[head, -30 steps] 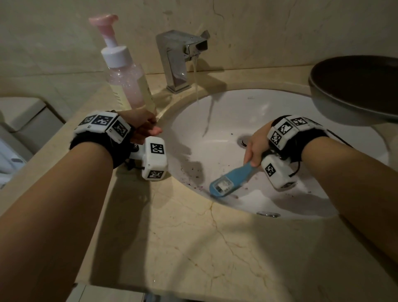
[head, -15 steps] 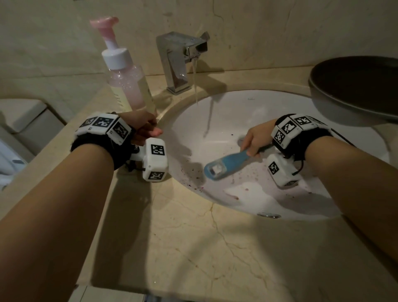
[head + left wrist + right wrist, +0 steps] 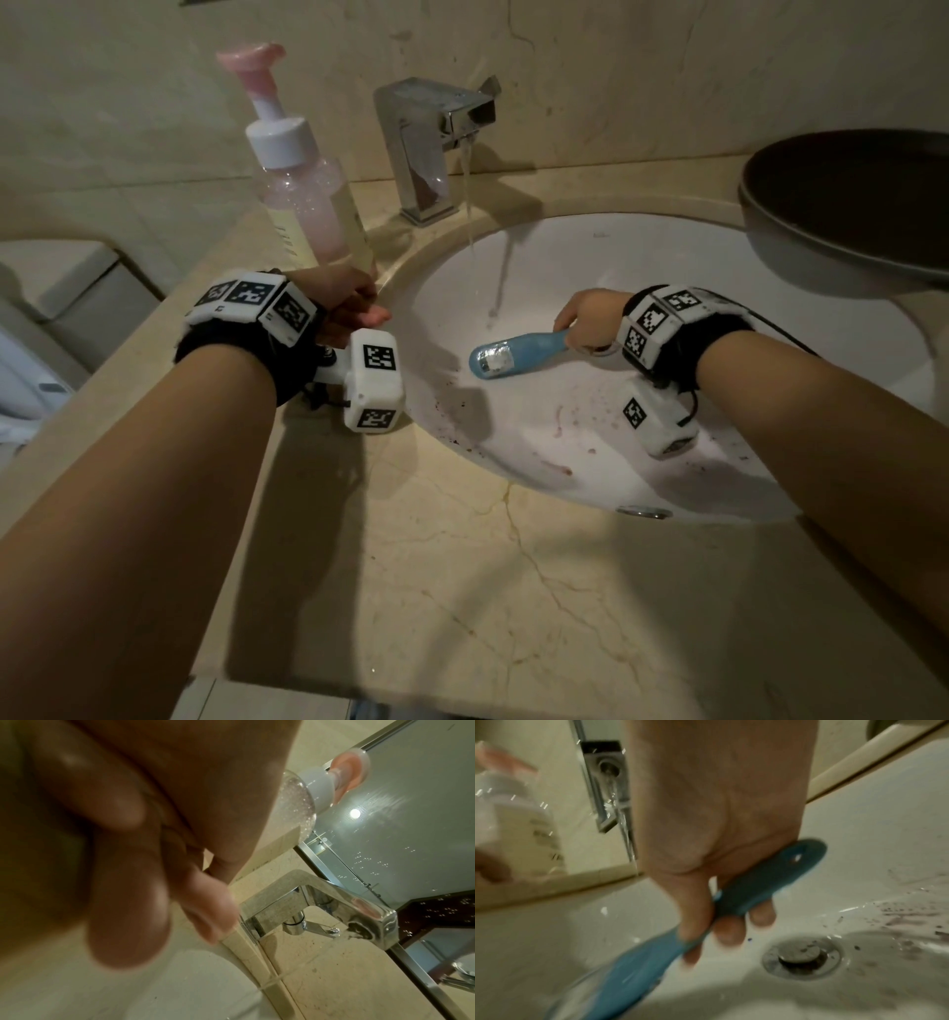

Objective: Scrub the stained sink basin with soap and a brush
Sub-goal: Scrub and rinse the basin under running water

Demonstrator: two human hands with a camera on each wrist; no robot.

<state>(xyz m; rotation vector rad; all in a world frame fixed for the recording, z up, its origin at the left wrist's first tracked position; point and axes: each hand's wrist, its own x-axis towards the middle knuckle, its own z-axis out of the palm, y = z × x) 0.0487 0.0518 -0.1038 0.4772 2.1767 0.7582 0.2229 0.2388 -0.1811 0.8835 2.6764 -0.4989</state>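
The white sink basin carries reddish-purple stains on its near and left slopes. My right hand grips the handle of a blue brush, whose head points left and lies on the basin near the falling water. The right wrist view shows my fingers wrapped round the brush just above the metal drain. My left hand rests on the counter at the sink's left rim, in front of the pink pump soap bottle. Its fingers are loosely curled and hold nothing.
The chrome faucet at the back is running a thin stream into the basin. A dark round pan sits on the counter at the right, overhanging the sink. The beige marble counter spreads in front.
My right hand has drawn the brush from the near front slope of the basin back and up toward the drain and the water stream. The left hand has stayed put.
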